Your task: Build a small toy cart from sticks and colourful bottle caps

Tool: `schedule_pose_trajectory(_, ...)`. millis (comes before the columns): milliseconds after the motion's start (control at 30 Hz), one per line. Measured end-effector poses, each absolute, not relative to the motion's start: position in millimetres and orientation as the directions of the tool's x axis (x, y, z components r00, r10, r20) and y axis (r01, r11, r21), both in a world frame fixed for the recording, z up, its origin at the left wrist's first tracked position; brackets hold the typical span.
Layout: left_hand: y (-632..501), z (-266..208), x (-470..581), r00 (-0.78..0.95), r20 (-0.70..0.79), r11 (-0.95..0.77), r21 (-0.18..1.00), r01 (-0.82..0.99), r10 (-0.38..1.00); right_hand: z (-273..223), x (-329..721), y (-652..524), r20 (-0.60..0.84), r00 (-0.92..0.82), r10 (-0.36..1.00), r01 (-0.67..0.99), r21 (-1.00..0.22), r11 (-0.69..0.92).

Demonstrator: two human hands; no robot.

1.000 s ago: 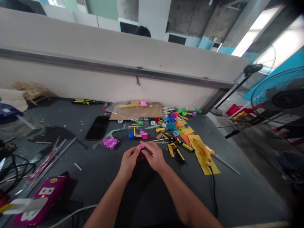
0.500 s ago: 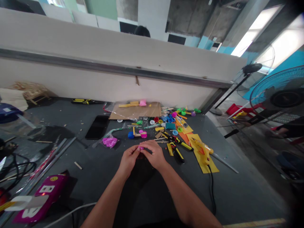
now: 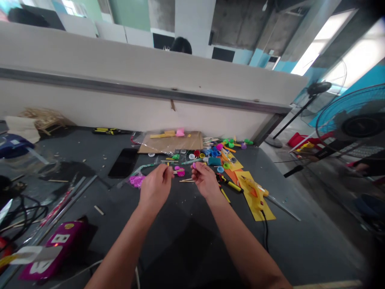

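Note:
My right hand (image 3: 206, 180) pinches a small lump of pink-purple clay (image 3: 194, 165) between thumb and fingertips. My left hand (image 3: 155, 186) is closed at the left end of a small wooden-stick model (image 3: 180, 172). A pink clay lump shows on the model's right end, while its blue end is hidden behind my left hand. Whether the model is raised off the table cannot be made out. Beside my left wrist lies a clear bag of purple clay (image 3: 136, 181), partly covered by the hand. Thin wooden sticks (image 3: 187, 180) lie between my hands.
Coloured clay tubs and caps (image 3: 215, 152) cluster beyond my right hand. Yellow-handled pliers (image 3: 231, 183) and a yellow glue gun (image 3: 255, 192) lie at right. A phone (image 3: 123, 163), cardboard (image 3: 171, 143), and a purple power strip (image 3: 57, 249) are on the dark table. A partition stands behind.
My hands, together on the pink clay before, have moved apart. The left went to the stick model; the right moved forward and right, keeping the clay.

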State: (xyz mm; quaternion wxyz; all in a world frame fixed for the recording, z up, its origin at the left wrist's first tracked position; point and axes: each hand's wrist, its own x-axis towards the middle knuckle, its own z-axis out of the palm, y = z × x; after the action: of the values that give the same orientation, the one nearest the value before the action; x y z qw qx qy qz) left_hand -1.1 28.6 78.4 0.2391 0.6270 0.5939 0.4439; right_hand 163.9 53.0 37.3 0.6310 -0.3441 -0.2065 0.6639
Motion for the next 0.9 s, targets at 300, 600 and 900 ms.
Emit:
schedule_pose_trajectory(300,36,68,80,-0.077,0.174,-0.181,0.98,-0.084,0.982,37,177,36,-0.129,0.014,0.992,-0.675,-0.733,-0.086)
schedule_pose_trajectory(600,18,13,39,-0.087,0.09,-0.087,0.996,0.038,0.992,25,184,16,-0.221,0.056,0.974,-0.554,-0.818,-0.154)
schedule_pose_trajectory(900,54,34,1,-0.134,0.187,-0.18,0.982,0.062,0.973,40,144,61,0.151,0.0,0.989,-0.206,-0.967,0.148)
